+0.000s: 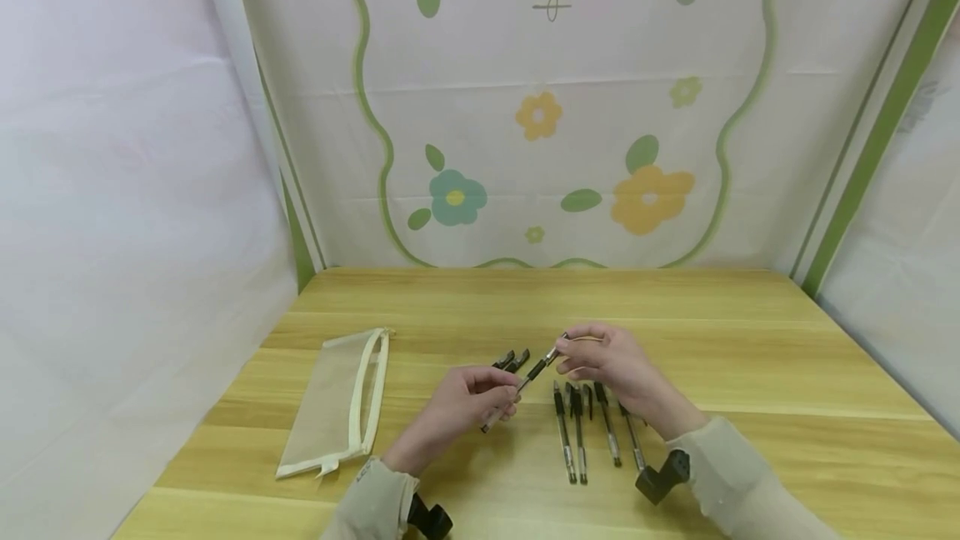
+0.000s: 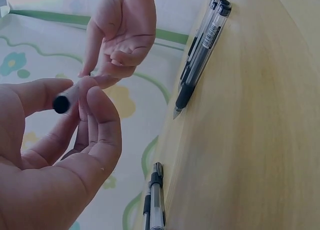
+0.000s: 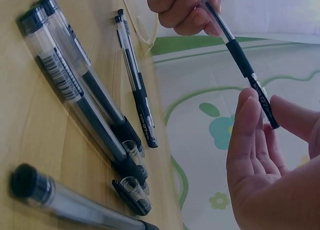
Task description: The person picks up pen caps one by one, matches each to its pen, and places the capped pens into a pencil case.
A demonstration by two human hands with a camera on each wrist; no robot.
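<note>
A clear gel pen point(image 1: 537, 368) with a black grip slants between both hands above the table. My left hand point(image 1: 468, 402) pinches its rear barrel, and the black end plug point(image 2: 62, 104) points at the left wrist camera. At the upper end, my right hand point(image 1: 611, 365) holds the black cap point(image 3: 264, 104) between thumb and fingers; the cap covers the tip. Under the right hand lie several uncapped pens point(image 1: 564, 432), tips pointing away, with loose caps point(image 3: 132, 195) beside their tips. Behind the left hand rest two capped pens point(image 3: 136, 74), side by side.
A pale mesh zip pouch point(image 1: 322, 407) lies flat at the left of the wooden table point(image 1: 720, 307). Flower-printed cloth point(image 1: 480, 123) hangs behind the table, and white cloth walls point(image 1: 135, 232) stand on both sides. Both wrists carry black camera mounts point(image 1: 660, 477).
</note>
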